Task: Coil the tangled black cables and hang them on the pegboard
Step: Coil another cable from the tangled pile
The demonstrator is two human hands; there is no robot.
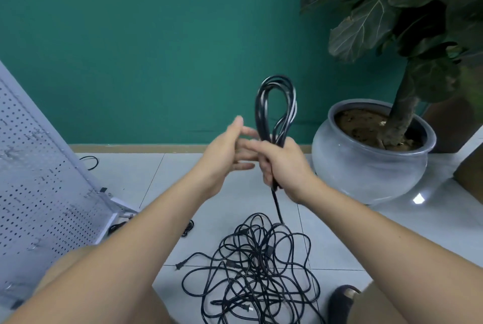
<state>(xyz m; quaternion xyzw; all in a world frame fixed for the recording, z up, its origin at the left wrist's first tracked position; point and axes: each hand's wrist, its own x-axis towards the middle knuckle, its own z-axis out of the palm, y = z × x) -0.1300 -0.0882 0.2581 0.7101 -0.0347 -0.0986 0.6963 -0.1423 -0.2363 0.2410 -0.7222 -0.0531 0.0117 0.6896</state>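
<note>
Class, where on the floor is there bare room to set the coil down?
Bare tiles lie between the pegboard and the tangled pile, and between that pile and the plant pot. The pile itself is crowded.

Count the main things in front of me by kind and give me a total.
Hands: 2, the left hand and the right hand
Cable coil, gripped in the right hand: 1
Tangled cable pile on the floor: 1
Pegboard: 1
Potted plant: 1
Total: 6
</note>
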